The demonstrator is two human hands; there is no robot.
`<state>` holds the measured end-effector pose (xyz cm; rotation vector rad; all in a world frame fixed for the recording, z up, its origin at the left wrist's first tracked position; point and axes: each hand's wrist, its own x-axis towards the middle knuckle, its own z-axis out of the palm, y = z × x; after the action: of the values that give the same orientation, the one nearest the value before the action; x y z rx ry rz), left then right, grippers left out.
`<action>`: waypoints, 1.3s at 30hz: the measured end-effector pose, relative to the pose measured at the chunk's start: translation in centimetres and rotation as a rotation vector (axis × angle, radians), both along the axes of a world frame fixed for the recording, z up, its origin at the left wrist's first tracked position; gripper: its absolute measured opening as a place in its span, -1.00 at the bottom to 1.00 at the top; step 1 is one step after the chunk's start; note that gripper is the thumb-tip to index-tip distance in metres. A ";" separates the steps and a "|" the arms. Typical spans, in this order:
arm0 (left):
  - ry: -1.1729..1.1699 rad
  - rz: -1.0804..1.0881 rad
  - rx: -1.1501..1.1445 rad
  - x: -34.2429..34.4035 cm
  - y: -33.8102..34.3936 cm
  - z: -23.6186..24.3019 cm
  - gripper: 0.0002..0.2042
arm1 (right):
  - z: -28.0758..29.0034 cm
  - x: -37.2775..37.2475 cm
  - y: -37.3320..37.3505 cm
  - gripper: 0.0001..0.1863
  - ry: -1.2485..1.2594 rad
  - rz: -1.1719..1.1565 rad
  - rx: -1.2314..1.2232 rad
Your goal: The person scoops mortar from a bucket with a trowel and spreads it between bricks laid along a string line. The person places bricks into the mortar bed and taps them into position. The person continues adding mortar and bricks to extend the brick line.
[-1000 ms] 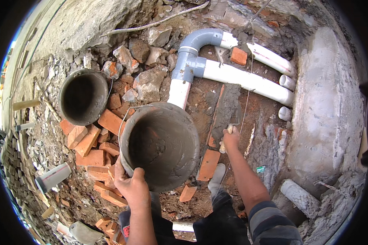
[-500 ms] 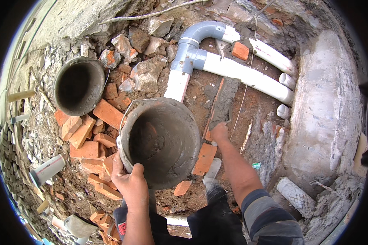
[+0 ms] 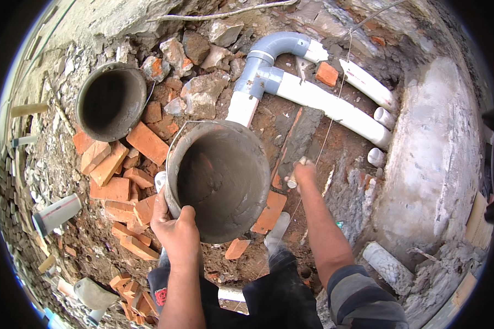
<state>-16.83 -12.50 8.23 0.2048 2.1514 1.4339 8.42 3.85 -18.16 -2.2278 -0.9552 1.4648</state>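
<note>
My left hand grips the rim of a mortar-coated bucket, tilted so its mouth faces me. Some wet grey mortar clings inside. To the right, my right hand is closed around the pale handle of a trowel; its blade cannot be made out against the grey. Just beyond that hand, a strip of wet mortar lies over a row of bricks, whose orange edge shows on the left. A bare brick continues the row toward my foot.
A second bucket stands at the left beside a heap of loose bricks. White pipes with a grey elbow fitting cross the far side. A taut string runs past my right hand. A large concrete cylinder lies right.
My right hand has drawn back slightly right from the mortar strip and turned, so the trowel handle shows. The bucket in my left hand has shifted slightly up in the picture.
</note>
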 end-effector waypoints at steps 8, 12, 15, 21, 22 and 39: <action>0.043 0.048 -0.032 -1.0 -0.3 0.7 -0.45 | 4.6 1.5 3.8 -0.70 0.133 0.009 -0.158; -0.056 0.089 0.085 -1.0 -0.5 0.8 -0.45 | 4.8 2.7 -1.1 -0.70 0.056 0.066 -0.303; -0.028 0.101 0.049 -1.4 -0.4 0.7 -0.45 | 5.3 3.0 -2.6 -0.70 -0.010 0.157 -0.304; -0.007 0.095 0.057 -2.3 -0.6 1.1 -0.45 | 8.3 2.6 3.0 -0.64 -0.043 0.388 -0.354; -0.012 0.095 0.045 -2.4 -0.8 1.2 -0.45 | 8.3 2.2 4.6 -0.62 -0.049 0.432 -0.279; -0.017 0.080 0.059 -3.6 -0.6 1.2 -0.44 | 2.3 -2.4 1.4 -0.65 -0.752 1.901 -0.287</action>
<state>-20.44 -13.08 9.45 0.1285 2.1266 1.5399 6.07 5.24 -15.85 -1.5585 -3.8392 0.8970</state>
